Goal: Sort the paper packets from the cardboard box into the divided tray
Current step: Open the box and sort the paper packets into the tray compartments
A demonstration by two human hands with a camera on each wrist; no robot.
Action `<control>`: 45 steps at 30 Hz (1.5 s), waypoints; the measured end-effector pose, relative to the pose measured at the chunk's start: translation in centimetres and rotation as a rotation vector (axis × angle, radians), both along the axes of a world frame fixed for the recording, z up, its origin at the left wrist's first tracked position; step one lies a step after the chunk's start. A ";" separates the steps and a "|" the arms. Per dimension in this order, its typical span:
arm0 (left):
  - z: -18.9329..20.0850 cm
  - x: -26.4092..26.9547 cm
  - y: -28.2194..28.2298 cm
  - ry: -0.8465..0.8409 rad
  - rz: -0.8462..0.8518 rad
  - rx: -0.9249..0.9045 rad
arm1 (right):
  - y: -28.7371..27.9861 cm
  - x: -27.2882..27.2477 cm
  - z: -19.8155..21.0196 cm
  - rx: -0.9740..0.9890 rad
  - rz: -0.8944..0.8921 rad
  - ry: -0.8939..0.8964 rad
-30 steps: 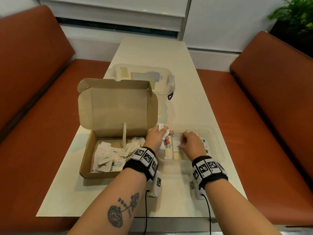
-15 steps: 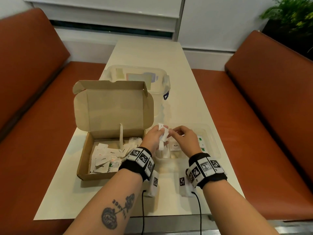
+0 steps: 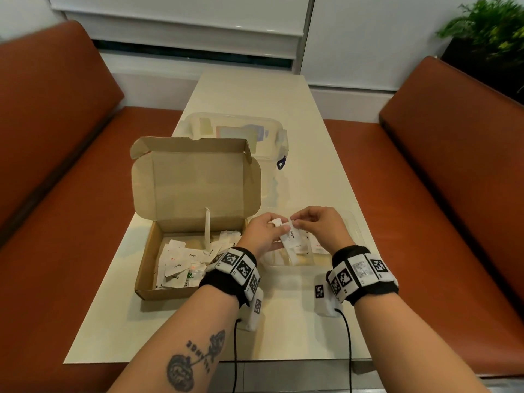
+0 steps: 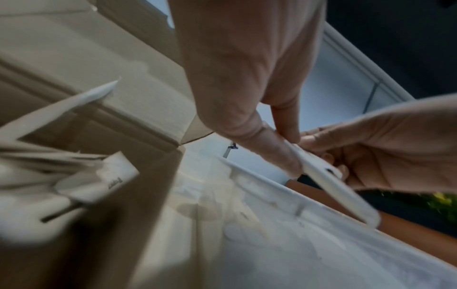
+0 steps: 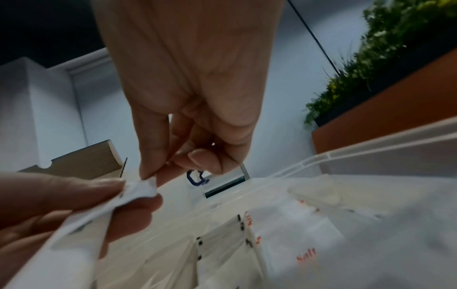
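White packets [image 3: 289,240], brown box [image 3: 195,188], orange benches [image 3: 453,154].

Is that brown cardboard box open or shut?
Open: the brown cardboard box has its lid standing upright, with white paper packets visible inside.

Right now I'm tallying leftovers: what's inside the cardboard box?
The cardboard box holds loose white paper packets, one reading Pepper, one standing upright. The left hand and wrist cover its right corner.

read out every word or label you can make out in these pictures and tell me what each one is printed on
"Pepper": on the packet held between the left hand and the right hand.
"Pepper": on a packet lying in the cardboard box.
"Salt", in red: on a packet in the divided tray.
Wrist bands: square code patterns only, no words.
Forearm tattoo: lettering too blurred to read.
Other packets: print too small.
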State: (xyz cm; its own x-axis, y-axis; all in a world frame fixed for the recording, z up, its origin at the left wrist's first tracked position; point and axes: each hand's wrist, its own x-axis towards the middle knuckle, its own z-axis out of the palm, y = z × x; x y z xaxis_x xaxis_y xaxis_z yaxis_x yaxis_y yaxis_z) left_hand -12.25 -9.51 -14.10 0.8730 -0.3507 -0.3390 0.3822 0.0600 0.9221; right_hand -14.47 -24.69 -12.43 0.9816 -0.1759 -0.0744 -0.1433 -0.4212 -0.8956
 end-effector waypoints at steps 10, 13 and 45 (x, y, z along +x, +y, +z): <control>-0.1 -0.1 0.0 -0.014 0.149 -0.040 | 0.5 -0.5 -0.5 0.092 -0.020 0.103; -0.2 -0.1 0.3 0.023 0.215 -0.085 | -0.3 -0.4 -0.7 0.015 -0.140 0.034; -1.5 -0.3 1.1 0.074 0.273 -0.097 | 1.0 -0.1 -4.3 -0.835 0.116 0.151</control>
